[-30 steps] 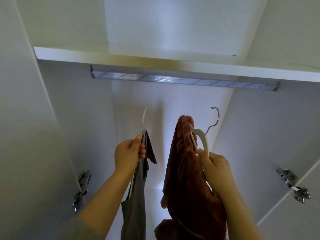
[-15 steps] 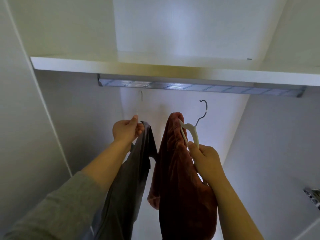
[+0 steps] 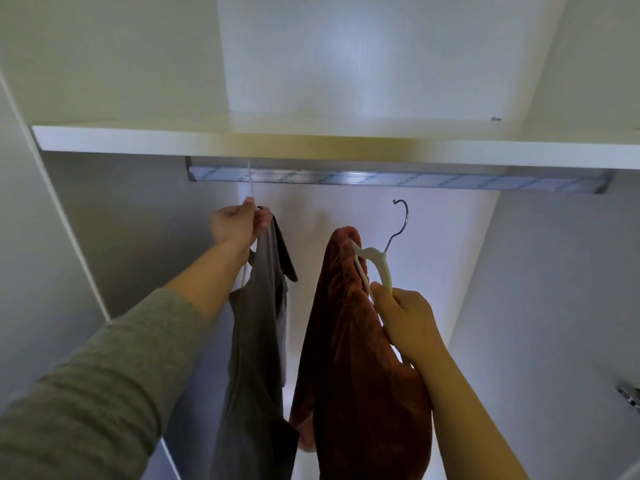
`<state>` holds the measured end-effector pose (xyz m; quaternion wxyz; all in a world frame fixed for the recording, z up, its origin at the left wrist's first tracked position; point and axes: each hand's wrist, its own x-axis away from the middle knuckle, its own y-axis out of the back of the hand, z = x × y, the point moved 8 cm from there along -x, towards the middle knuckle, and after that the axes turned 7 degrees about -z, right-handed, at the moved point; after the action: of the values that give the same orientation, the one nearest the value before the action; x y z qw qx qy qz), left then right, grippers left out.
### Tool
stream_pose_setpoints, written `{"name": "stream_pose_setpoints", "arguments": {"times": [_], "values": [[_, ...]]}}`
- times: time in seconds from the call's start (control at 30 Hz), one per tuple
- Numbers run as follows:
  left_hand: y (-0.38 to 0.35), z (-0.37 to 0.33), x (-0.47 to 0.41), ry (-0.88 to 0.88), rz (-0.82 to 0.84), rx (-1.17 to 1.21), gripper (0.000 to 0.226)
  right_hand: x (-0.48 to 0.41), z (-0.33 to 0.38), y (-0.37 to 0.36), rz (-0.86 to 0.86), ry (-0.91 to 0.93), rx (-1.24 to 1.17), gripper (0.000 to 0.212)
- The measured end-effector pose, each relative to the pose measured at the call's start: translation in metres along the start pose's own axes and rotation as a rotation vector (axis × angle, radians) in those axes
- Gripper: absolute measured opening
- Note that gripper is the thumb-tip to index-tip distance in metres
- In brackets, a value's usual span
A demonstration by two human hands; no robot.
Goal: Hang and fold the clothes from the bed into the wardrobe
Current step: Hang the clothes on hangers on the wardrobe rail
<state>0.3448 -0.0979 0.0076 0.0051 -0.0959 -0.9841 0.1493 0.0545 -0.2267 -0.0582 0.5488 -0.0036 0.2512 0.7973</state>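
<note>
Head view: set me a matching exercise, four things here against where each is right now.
Things: 1 grey garment; 2 maroon garment; 3 metal hook; 4 rail.
Places: a under the shelf; b in the air, below the rail; c held up by the left hand; d on the white hanger gripped by the right hand.
Pairs: 1-c, 2-d, 3-b, 4-a.

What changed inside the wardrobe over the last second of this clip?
The left hand lifted the thin hanger carrying the grey garment until its hook reaches the rail; whether it has caught is unclear. The right hand keeps its grip on the white hanger with the red garment, hook below the rail.
</note>
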Motion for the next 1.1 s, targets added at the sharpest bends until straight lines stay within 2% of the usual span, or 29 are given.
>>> {"name": "stream_pose_setpoints", "arguments": {"times": [0.13,0.2,0.27,0.4,0.57,0.67,0.73,0.83,0.9,1.0,1.1], "values": [[-0.01,0.008,-0.009,0.072,0.067,0.048,0.018,0.0,-0.006,0.004,-0.007,-0.002,0.001,0.052],[-0.016,0.013,-0.01,0.092,0.142,-0.001,0.023,-0.001,-0.008,0.006,-0.011,0.001,0.003,0.052],[-0.022,0.013,-0.008,0.031,0.191,-0.123,0.011,-0.002,-0.01,0.009,-0.017,0.002,0.006,0.052],[-0.028,0.008,-0.009,-0.045,0.212,-0.208,0.025,-0.003,-0.012,0.015,-0.016,-0.005,-0.001,0.052],[-0.019,0.001,-0.022,-0.085,0.208,-0.27,0.028,-0.002,-0.013,0.019,0.002,0.011,-0.02,0.053],[-0.008,0.012,-0.032,-0.047,0.249,-0.349,0.024,-0.001,-0.018,0.019,0.004,0.006,-0.024,0.053],[-0.002,0.022,-0.034,0.0,0.25,-0.399,0.013,-0.002,-0.022,0.019,0.004,-0.011,-0.015,0.052],[0.009,0.044,-0.034,0.034,0.24,-0.518,0.058,-0.003,-0.028,0.015,0.012,-0.022,-0.017,0.052],[0.019,0.056,-0.032,0.005,0.229,-0.666,0.073,-0.005,-0.029,0.011,0.024,-0.015,-0.015,0.052],[0.03,0.067,-0.024,-0.032,0.217,-0.759,0.053,-0.007,-0.029,0.005,0.031,-0.01,-0.002,0.054],[0.034,0.066,-0.012,-0.162,0.192,-0.858,0.03,-0.008,-0.027,-0.003,0.052,0.003,-0.005,0.054]]}}
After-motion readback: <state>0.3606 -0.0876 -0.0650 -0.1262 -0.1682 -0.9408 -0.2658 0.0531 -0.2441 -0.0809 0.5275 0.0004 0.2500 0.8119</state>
